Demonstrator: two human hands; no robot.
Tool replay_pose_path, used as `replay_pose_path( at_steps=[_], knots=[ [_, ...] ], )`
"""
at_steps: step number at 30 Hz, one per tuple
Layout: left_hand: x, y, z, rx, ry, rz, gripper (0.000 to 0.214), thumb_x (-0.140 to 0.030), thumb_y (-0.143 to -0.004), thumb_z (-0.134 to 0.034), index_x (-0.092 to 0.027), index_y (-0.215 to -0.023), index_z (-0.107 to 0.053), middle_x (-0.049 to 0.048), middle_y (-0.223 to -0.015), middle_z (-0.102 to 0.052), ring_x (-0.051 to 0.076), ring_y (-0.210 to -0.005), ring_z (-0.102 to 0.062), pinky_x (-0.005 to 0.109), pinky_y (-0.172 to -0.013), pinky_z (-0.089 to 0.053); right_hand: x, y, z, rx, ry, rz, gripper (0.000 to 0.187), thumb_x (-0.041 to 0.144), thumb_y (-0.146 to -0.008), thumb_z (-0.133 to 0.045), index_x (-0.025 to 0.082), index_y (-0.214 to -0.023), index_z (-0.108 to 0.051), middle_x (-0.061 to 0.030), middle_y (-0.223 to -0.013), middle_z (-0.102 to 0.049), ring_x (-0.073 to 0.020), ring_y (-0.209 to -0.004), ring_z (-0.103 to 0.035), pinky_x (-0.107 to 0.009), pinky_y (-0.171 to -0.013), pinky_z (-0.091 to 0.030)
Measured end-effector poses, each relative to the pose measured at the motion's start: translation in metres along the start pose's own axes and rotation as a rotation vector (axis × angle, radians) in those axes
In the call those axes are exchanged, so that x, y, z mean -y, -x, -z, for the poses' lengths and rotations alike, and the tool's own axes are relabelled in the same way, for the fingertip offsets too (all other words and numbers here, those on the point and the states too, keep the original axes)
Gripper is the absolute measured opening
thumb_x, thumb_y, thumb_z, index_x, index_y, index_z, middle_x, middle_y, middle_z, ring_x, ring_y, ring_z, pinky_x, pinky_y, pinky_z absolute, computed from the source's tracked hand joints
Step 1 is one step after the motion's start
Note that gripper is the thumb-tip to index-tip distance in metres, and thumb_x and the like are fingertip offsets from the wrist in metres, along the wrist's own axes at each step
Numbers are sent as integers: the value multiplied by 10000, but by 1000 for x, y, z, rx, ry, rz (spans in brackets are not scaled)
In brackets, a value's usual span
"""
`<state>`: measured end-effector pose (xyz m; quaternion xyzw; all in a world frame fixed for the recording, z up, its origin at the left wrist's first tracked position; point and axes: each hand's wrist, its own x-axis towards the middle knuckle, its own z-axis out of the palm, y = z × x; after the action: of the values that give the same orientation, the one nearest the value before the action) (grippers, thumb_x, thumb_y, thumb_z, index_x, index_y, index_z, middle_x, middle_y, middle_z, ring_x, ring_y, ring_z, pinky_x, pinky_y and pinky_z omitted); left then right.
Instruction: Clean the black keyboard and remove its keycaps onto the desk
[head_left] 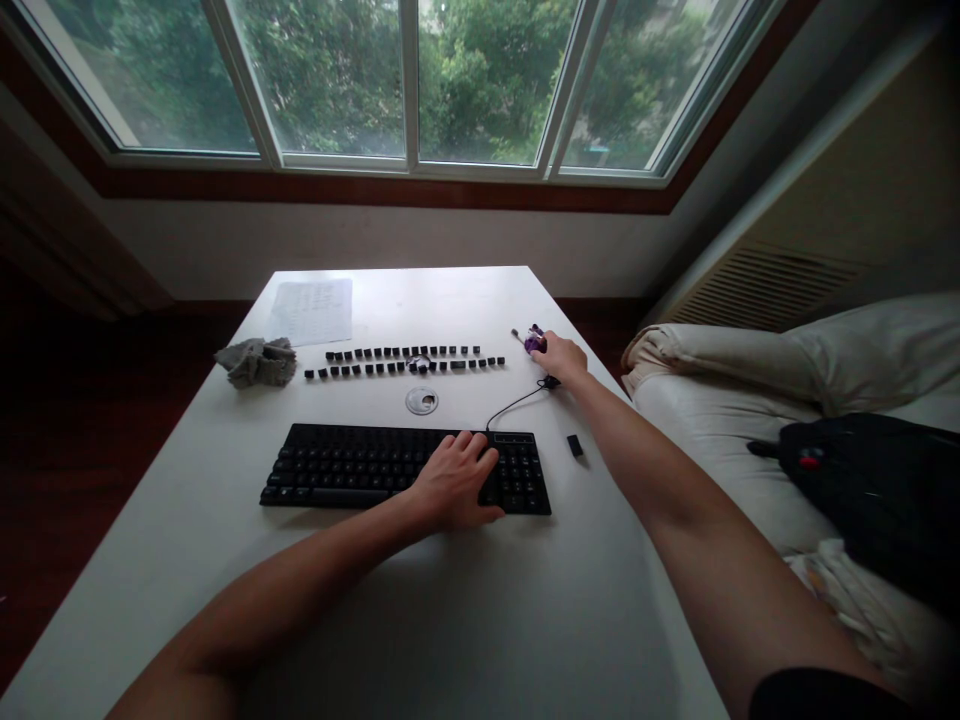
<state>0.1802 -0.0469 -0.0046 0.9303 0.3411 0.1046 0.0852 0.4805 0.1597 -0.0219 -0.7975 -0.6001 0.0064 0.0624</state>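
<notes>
A black keyboard [360, 468] lies on the white table [450, 620]. My left hand [456, 482] rests flat on its right part, fingers spread over the keys. My right hand [561, 358] reaches to the far right of the table, fingers closed around a small purple tool [533, 340] with a thin metal tip. Two rows of loose black keycaps [405, 362] lie beyond the keyboard. One single keycap [574, 446] sits right of the keyboard. The keyboard's cable [514, 404] runs toward my right hand.
A grey cloth [256, 362] and a sheet of paper [312, 311] lie at the far left. A round cable grommet [421, 401] sits mid-table. A bed with pillows [810, 350] and a black bag [870, 490] stands to the right. Windows [405, 80] fill the far wall.
</notes>
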Motion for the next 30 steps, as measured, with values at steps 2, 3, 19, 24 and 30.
replay_pose_path(
  at_steps=[2, 3, 19, 24, 30],
  knots=[
    [-1, 1, 1, 21, 2, -35, 703, -656, -731, -713, -191, -1236, -565, 141, -1215, -570, 336, -1122, -505, 461, -942, -428, -2, -2, -6, 26, 8, -21, 442, 491, -899, -592, 212, -1241, -624, -162, -1112, -711, -300, -988, -662, -360, -776, -488],
    [-2, 1, 1, 33, 2, -56, 703, -667, -733, -705, -191, -1231, -567, 139, -1206, -571, 334, -1119, -506, 455, -935, -431, -3, -3, -9, 28, 10, -27, 419, 473, -913, -574, 213, -1237, -631, -162, -1119, -710, -298, -999, -662, -362, -787, -490],
    [-2, 2, 9, 88, -35, -180, 691, -734, -718, -697, -188, -1128, -588, 132, -1186, -571, 316, -1092, -513, 423, -901, -428, 17, -36, -14, 0, 9, -30, 352, 353, -956, -514, 184, -1206, -695, -193, -1136, -712, -286, -1014, -652, -357, -802, -483],
    [-2, 1, 10, 114, -36, -198, 710, -744, -721, -689, -182, -1143, -587, 131, -1184, -572, 308, -1081, -513, 419, -892, -426, 13, -57, -16, -12, -5, -55, 360, 328, -957, -513, 208, -1244, -695, -188, -1166, -711, -291, -1028, -647, -355, -791, -469],
    [-1, 3, 8, 94, -20, -180, 703, -740, -745, -669, -188, -1171, -584, 128, -1193, -568, 304, -1091, -505, 412, -921, -420, 1, -56, -14, -35, -55, -36, 378, 396, -985, -473, 243, -1240, -706, -163, -1194, -714, -286, -1032, -656, -342, -776, -455]
  ],
)
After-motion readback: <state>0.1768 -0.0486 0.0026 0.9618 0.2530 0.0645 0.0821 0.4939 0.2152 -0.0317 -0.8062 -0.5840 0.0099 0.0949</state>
